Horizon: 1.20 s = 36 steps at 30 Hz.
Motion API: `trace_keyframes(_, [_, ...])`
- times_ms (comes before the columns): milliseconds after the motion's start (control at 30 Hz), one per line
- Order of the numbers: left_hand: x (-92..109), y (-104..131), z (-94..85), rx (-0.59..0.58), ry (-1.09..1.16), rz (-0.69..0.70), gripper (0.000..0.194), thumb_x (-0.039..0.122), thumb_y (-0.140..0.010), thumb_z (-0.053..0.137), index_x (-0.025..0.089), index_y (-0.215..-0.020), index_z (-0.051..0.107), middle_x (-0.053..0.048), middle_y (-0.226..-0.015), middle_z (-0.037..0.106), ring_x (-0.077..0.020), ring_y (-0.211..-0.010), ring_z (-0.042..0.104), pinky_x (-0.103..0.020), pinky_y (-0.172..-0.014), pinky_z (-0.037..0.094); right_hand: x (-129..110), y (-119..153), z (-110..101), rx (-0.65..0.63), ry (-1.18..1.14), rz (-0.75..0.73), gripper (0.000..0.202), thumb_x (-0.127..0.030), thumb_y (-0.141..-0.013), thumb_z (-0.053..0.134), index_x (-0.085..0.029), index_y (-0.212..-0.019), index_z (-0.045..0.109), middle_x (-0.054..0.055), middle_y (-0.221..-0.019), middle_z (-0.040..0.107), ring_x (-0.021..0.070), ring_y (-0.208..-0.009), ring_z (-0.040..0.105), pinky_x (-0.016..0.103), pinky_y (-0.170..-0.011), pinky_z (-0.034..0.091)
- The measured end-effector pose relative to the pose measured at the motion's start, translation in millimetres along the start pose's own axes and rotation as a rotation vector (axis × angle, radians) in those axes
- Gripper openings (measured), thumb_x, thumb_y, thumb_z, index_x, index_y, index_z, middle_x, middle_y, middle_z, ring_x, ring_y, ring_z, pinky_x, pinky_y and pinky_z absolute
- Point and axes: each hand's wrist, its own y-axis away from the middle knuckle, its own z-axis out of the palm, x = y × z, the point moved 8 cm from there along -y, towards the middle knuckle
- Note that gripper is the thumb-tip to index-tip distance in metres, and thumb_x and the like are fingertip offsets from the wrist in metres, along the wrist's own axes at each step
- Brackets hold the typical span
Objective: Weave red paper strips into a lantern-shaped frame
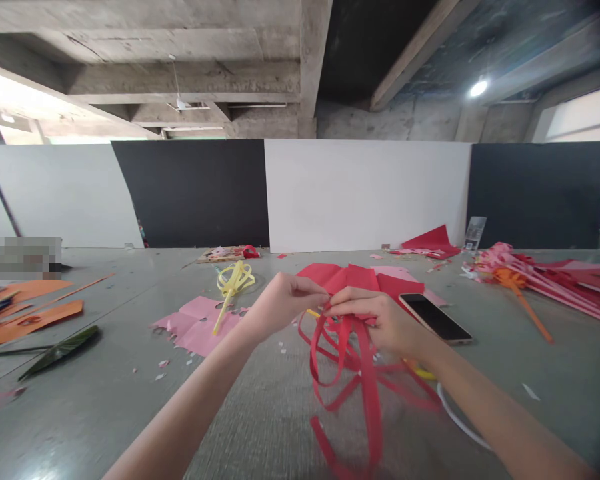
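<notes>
Red strips [369, 393] hang in loops and loose ends from between my two hands, above the grey table. My left hand [286, 301] is closed, its thumb and fingertips pinching the red strips at their upper end. Close against it, my right hand [375, 313] is closed on the same bundle, fingers pressed together. The fingertips of both hands nearly touch. Red folded sheets [347, 276] lie just behind the hands. Some yellow shows beside the left fingertips, partly hidden.
A phone [436, 317] lies right of my right hand, with a white cable [460, 423] nearer. On the left are a yellow strip flower [236, 279] on pink paper [197, 327], a green leaf shape [63, 350] and orange sheets [55, 320]. Pink strips [555, 283] lie right.
</notes>
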Motion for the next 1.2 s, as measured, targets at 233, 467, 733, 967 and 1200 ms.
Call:
trace_keyframes(233, [3.3, -0.1, 2.8, -0.008, 0.048, 0.003, 0.019, 0.027, -0.075, 0.051, 0.017, -0.079, 0.067, -0.004, -0.079, 0.067, -0.0148, -0.074, 0.058, -0.027, -0.068, 0.044, 1.2, 0.1, -0.7, -0.01, 0.007, 0.013, 0.036, -0.007, -0.08, 0.047, -0.03, -0.104, 0.059, 0.002, -0.105, 0.056, 0.0151, -0.091, 0.055, 0.03, -0.076, 0.047])
trace_keyframes(467, [0.9, -1.7, 2.1, -0.017, 0.083, 0.006, 0.019, 0.027, -0.075, 0.052, 0.016, -0.079, 0.067, -0.005, -0.08, 0.066, -0.0149, -0.075, 0.057, -0.027, -0.069, 0.044, 1.2, 0.0, -1.1, -0.008, 0.001, 0.018, 0.037, -0.007, -0.079, 0.047, -0.031, -0.105, 0.058, 0.001, -0.105, 0.056, 0.015, -0.091, 0.055, 0.03, -0.077, 0.047])
trace_keyframes(733, [-5.7, -1.7, 7.8, -0.089, 0.088, -0.025, 0.017, 0.026, -0.074, 0.052, 0.018, -0.084, 0.063, -0.003, -0.081, 0.064, -0.0136, -0.074, 0.056, -0.025, -0.066, 0.042, 2.6, 0.3, 0.6, -0.04, 0.015, 0.015, 0.033, -0.008, -0.079, 0.048, -0.029, -0.101, 0.06, 0.002, -0.105, 0.056, 0.0149, -0.09, 0.055, 0.029, -0.074, 0.047])
trace_keyframes(967, [6.8, 2.1, 11.2, -0.13, -0.151, 0.011, 0.017, 0.025, -0.077, 0.044, 0.016, -0.069, 0.056, 0.002, -0.062, 0.049, -0.0085, -0.055, 0.04, -0.023, -0.052, 0.031, 2.3, -0.6, 3.5, -0.079, 0.047, 0.001, 0.033, -0.006, -0.077, 0.046, -0.026, -0.098, 0.062, 0.002, -0.102, 0.057, 0.0135, -0.088, 0.055, 0.027, -0.075, 0.046])
trace_keyframes(1200, [10.3, 3.1, 17.5, -0.172, -0.273, 0.02, 0.021, 0.026, -0.08, 0.037, 0.016, -0.068, 0.049, 0.003, -0.062, 0.042, -0.0093, -0.057, 0.035, -0.024, -0.053, 0.028, -1.5, 0.9, 1.8, -0.093, 0.053, 0.012, 0.035, -0.002, -0.076, 0.044, -0.023, -0.099, 0.062, 0.002, -0.103, 0.056, 0.0129, -0.091, 0.054, 0.025, -0.078, 0.044])
